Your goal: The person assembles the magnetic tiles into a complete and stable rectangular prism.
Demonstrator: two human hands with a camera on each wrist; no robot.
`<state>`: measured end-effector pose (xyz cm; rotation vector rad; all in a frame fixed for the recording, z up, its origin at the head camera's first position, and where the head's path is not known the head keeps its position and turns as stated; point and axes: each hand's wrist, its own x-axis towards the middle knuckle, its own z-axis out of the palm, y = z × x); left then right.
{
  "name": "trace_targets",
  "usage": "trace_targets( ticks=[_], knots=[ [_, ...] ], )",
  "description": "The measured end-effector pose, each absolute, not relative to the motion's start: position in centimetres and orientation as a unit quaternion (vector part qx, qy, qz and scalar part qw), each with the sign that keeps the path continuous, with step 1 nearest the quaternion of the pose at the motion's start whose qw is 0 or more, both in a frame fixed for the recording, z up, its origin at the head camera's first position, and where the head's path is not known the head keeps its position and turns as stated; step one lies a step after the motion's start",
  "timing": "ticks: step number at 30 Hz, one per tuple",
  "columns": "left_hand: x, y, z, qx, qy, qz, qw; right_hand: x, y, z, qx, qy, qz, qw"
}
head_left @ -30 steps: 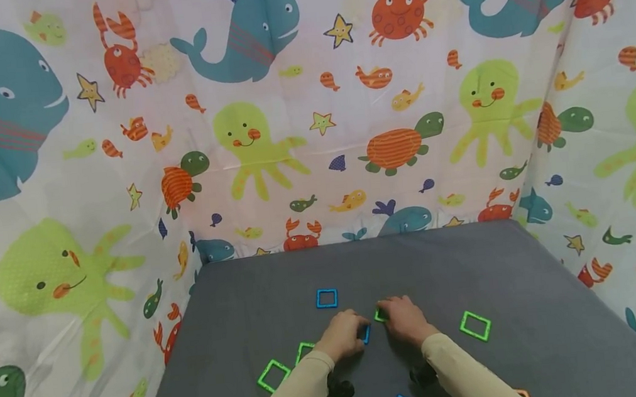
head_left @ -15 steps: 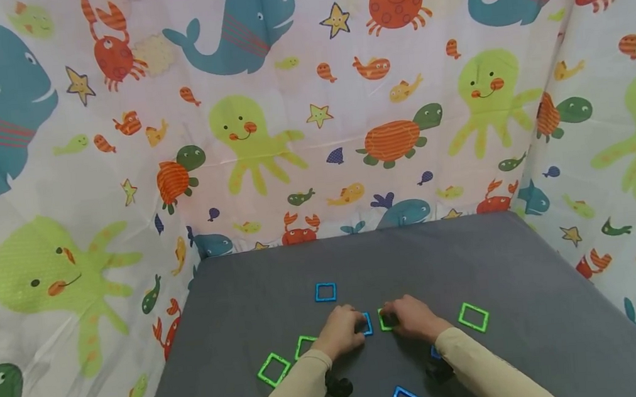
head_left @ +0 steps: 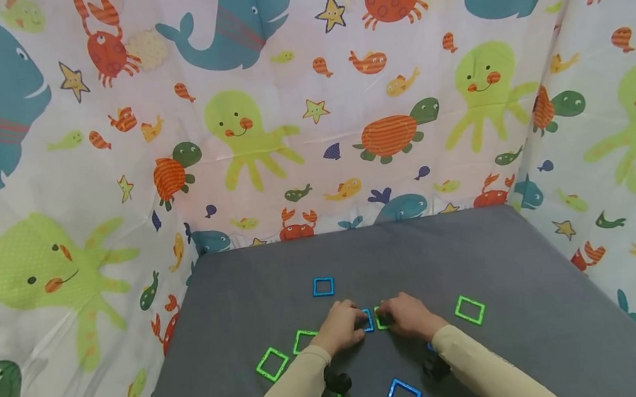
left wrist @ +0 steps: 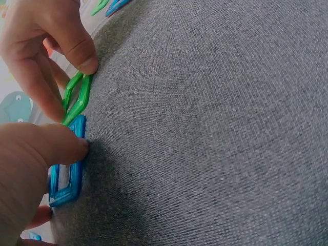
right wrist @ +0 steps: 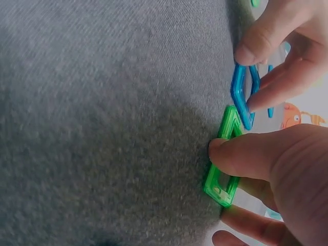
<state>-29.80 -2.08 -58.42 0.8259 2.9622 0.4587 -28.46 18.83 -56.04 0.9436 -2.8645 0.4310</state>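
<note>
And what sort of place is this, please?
Perhaps a children's play corner, though I cannot be sure: a sea-animal-print curtain hangs along three sides of a grey cloth surface, with coloured toy-like frames on it.

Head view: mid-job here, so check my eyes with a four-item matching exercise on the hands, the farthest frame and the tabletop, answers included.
Column one
1. Left hand
2. Right hand
3. Farthest frame
4. Tabletop

Column two
A. Grey
B. Pinches a green frame
C. Blue, lying flat beyond the left hand
D. Pinches a blue frame

Pairs: 1-D, 2-B, 3-C, 4-A
</note>
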Motion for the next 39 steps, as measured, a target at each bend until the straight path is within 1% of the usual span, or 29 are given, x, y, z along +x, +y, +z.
trace_targets(
  ticks=[10, 19, 25, 33, 39],
  knots=[
    [-29.3, -2.4, -58.1, 0.255, 0.950, 0.175, 0.032, -28.1, 17.9, -55.6, 0.308, -0.940, 0.145, 0.029],
    [-29.5, -2.6, -58.4, 0.265, 0.947, 0.181, 0.033, -27.6, 18.0, -55.8, 0.300, -0.943, 0.133, 0.045],
    [-29.5, -2.7, -58.6, 0.273, 0.942, 0.193, 0.022, -27.2, 18.1, -56.2, 0.299, -0.943, 0.138, 0.050],
    [-29.3, -2.9, -58.9, 0.283, 0.940, 0.190, 0.018, -26.5, 19.4, -57.0, 0.230, -0.952, 0.190, 0.061],
    [-29.4, -3.2, -59.3, 0.283, 0.939, 0.194, 0.010, -26.4, 20.1, -57.5, 0.248, -0.950, 0.177, 0.074]
  ],
)
